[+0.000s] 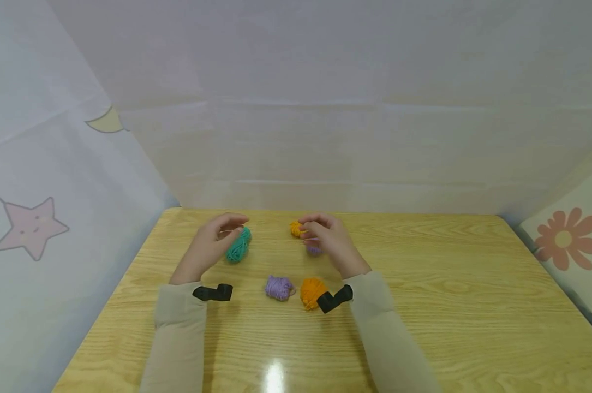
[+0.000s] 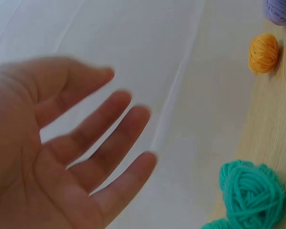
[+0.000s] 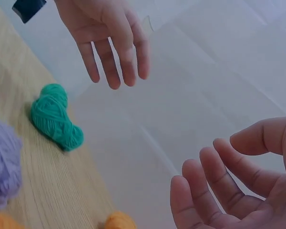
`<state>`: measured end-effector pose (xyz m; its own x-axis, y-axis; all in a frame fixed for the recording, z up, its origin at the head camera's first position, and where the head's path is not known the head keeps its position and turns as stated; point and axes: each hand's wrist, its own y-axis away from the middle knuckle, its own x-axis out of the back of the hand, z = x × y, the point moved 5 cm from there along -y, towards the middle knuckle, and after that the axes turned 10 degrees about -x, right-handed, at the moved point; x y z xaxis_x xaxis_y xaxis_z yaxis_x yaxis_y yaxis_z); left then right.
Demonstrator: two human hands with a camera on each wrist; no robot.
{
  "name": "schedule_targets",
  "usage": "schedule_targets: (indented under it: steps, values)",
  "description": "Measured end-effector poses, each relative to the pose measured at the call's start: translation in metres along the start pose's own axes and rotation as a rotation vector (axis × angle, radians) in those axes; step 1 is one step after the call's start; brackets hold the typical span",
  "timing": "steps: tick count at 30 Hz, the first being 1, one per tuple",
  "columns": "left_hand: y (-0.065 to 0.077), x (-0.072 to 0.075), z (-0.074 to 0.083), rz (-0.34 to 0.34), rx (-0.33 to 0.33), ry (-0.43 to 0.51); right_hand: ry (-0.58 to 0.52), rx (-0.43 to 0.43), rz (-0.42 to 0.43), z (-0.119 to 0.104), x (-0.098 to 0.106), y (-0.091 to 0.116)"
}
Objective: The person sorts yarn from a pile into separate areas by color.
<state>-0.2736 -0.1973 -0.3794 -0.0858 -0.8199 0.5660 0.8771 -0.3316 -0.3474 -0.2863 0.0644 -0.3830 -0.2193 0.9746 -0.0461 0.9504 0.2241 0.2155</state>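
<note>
Both hands are raised over the table, fingers loosely bent and holding nothing. My left hand (image 1: pixel 212 243) (image 2: pixel 81 138) is nearest the green yarn (image 1: pixel 238 245), which shows as a lumpy bundle of wound strands in the right wrist view (image 3: pixel 55 117). My right hand (image 1: pixel 330 243) (image 3: pixel 238 181) hovers over a purple yarn ball (image 1: pixel 314 249), partly hiding it. Just beyond its fingertips lies a small orange yarn ball (image 1: pixel 296 228). Closer to me sit another purple ball (image 1: pixel 278 287) with a loose loop and a larger orange ball (image 1: pixel 312 293), partly overlapped by the right wrist's black camera.
The yarn lies on a wooden table (image 1: pixel 448 284). A pale cloth wall (image 1: pixel 296 136) rises behind its far edge, and printed cloth stands at both sides, with a star (image 1: pixel 30 226) on the left and a flower (image 1: pixel 566 239) on the right.
</note>
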Motion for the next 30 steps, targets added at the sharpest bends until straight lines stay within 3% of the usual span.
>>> schedule_targets:
  steps: [4, 7, 16, 23, 30]
  values:
    - [-0.002, -0.012, 0.009, -0.135, -0.059, 0.040, -0.009, 0.024, 0.062, 0.004, 0.015, 0.004]
    - [-0.002, -0.019, 0.012, -0.193, -0.075, 0.046, 0.028, 0.060, 0.113, 0.009, 0.024, 0.003]
    - [-0.002, -0.045, 0.010, -0.339, -0.018, 0.123, 0.241, 0.162, 0.231, 0.026, 0.044, 0.002]
    - [0.002, -0.065, 0.007, -0.486, -0.005, 0.179, 0.297, 0.105, 0.237, 0.042, 0.052, -0.001]
    - [0.003, -0.076, 0.000, -0.576, 0.014, 0.123, 0.316, 0.038, 0.225, 0.054, 0.057, -0.010]
